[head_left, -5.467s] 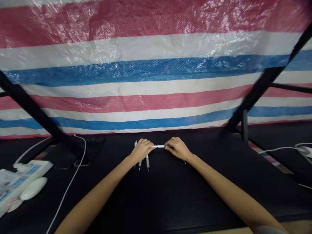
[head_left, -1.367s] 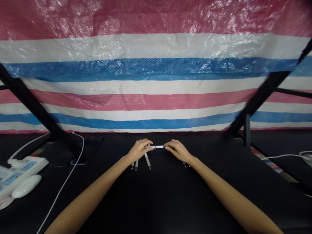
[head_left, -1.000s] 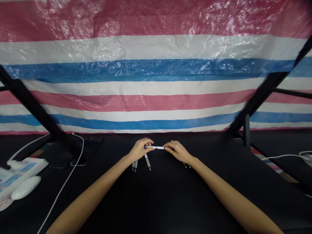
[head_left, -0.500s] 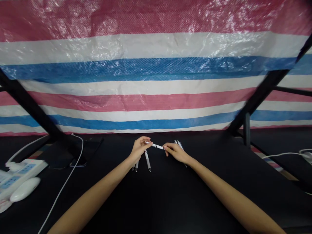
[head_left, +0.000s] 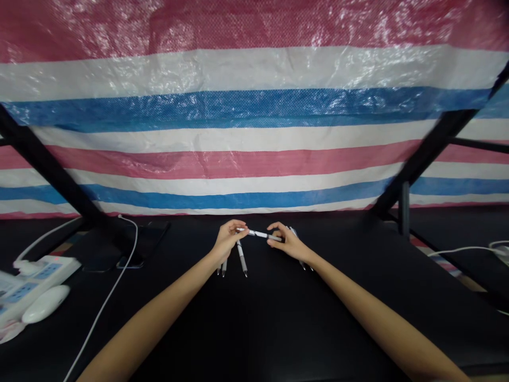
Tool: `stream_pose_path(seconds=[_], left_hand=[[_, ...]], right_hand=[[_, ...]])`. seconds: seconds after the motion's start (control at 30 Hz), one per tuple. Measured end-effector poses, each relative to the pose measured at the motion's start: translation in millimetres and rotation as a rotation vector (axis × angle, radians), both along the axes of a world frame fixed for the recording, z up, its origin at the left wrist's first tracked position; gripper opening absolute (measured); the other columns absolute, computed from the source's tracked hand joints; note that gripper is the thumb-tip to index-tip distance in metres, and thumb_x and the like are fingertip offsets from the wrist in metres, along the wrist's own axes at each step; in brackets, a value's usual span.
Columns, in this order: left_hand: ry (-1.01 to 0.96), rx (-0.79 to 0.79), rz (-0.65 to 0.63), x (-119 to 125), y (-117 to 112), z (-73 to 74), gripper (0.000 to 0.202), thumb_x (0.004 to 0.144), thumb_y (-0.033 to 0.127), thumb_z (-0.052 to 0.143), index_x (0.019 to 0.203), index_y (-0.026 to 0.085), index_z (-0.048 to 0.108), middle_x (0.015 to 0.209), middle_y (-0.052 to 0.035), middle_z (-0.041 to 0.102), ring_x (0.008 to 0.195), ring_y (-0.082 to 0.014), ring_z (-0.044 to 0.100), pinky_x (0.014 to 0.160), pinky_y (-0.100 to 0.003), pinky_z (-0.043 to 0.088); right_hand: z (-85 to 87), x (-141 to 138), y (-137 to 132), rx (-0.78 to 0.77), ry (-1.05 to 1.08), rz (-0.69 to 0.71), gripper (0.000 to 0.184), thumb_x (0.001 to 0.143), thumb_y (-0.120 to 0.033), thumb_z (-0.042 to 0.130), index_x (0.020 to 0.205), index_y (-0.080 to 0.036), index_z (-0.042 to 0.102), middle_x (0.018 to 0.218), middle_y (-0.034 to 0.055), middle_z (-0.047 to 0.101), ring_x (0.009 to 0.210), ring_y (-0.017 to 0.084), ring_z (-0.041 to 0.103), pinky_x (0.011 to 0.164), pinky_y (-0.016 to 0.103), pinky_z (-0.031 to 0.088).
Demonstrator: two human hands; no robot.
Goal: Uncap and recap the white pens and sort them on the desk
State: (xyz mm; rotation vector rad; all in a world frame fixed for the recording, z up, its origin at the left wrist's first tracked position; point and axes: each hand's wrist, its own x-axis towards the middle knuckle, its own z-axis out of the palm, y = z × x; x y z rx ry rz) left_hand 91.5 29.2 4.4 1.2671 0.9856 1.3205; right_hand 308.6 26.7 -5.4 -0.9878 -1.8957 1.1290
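My left hand [head_left: 230, 237] pinches a white pen with a grey grip [head_left: 260, 234] near its clip end. The pen lies nearly level above the black table and points to the right. My right hand [head_left: 287, 241] has thumb and fingers apart around the pen's grip end; whether the thumb touches it I cannot tell. Another white and grey pen [head_left: 242, 259] lies on the table below my left hand. Two more pens [head_left: 224, 268] stick out from under that hand, partly hidden. Beneath my right hand are further pens [head_left: 293, 231], mostly covered by it.
A white power strip [head_left: 51, 270] and a white computer mouse [head_left: 45, 304] sit at the left, with a white cable [head_left: 111, 297] running toward the front. Black metal legs [head_left: 401, 175] stand on both sides. A striped plastic sheet [head_left: 254, 164] hangs behind the black table [head_left: 254, 323].
My right thumb and fingers have spread apart and moved slightly right, uncovering the pen's grey grip end. The left hand still holds the pen.
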Motion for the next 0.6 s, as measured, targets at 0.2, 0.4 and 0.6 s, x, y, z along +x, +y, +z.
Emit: stream_pose_path(seconds=[0.2,0.4,0.6], left_hand=[[0.062,0.031,0.002,0.3,-0.5,-0.2,0.029,0.06,0.03,0.075,0.081,0.015,0.062,0.076,-0.0032,0.064,0.074,-0.015,0.06,0.068,-0.027,0.046],[0.061,0.03,-0.007,-0.7,1.6,-3.8,0.026,0.061,0.027,0.074,0.082,0.016,0.062,0.075,-0.002,0.064,0.074,-0.0145,0.06,0.069,-0.026,0.045],[0.041,0.027,-0.026,-0.7,0.6,-2.0,0.026,0.061,0.026,0.074,0.081,0.015,0.062,0.074,-0.0014,0.063,0.073,-0.0139,0.06,0.069,-0.026,0.044]], right_hand=[[5.2,-0.6,-2.5,-0.037,0.004,-0.004,0.03,0.076,-0.043,0.062,0.087,-0.019,0.048,0.073,0.0025,0.066,0.072,0.016,0.061,0.069,0.03,0.044],[4.8,0.9,-0.9,-0.025,-0.04,-0.002,0.029,0.083,-0.046,0.053,0.084,-0.017,0.055,0.077,0.0054,0.068,0.074,0.017,0.061,0.072,0.031,0.044],[3.9,2.1,1.2,0.028,-0.14,0.019,0.042,0.089,-0.049,0.038,0.072,-0.017,0.058,0.066,0.0027,0.064,0.067,0.015,0.057,0.069,0.029,0.042]])
